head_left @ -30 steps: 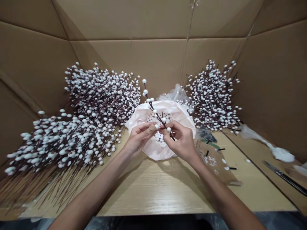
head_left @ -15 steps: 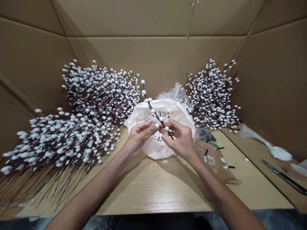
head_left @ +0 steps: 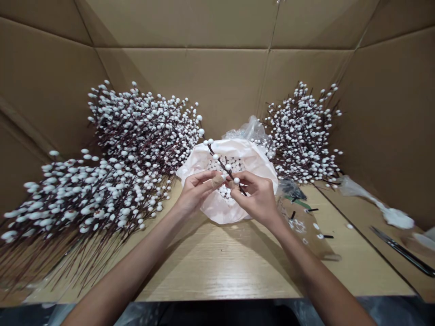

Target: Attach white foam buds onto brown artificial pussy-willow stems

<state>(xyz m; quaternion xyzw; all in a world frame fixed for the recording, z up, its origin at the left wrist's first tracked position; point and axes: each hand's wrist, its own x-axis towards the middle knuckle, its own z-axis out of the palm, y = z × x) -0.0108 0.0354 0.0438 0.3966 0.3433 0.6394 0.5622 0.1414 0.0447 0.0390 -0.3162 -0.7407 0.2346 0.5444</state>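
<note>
In my right hand (head_left: pixel 256 195), closed in a pinch, is a dark brown artificial berry stem (head_left: pixel 220 162) with white berries along it, tilted up to the left. My left hand (head_left: pixel 200 191) is pinched on a white berry (head_left: pixel 223 177) right beside the stem; whether the berry touches the stem I cannot tell. Tape or a covering wraps the left thumb tip. Beneath both hands lies an opened white plastic bag (head_left: pixel 217 213) holding many loose white berries (head_left: pixel 234 163).
Piles of finished berry stems lie at left (head_left: pixel 91 194), back left (head_left: pixel 142 122) and back right (head_left: pixel 302 131). Scissors (head_left: pixel 401 249) rest at the right. Brown paper (head_left: pixel 312 240) with small scraps lies right of the bag. Cardboard walls (head_left: pixel 183 72) enclose the table.
The berry stem has tilted slightly further left, its tip a little lower. Both hands keep nearly the same place and grip.
</note>
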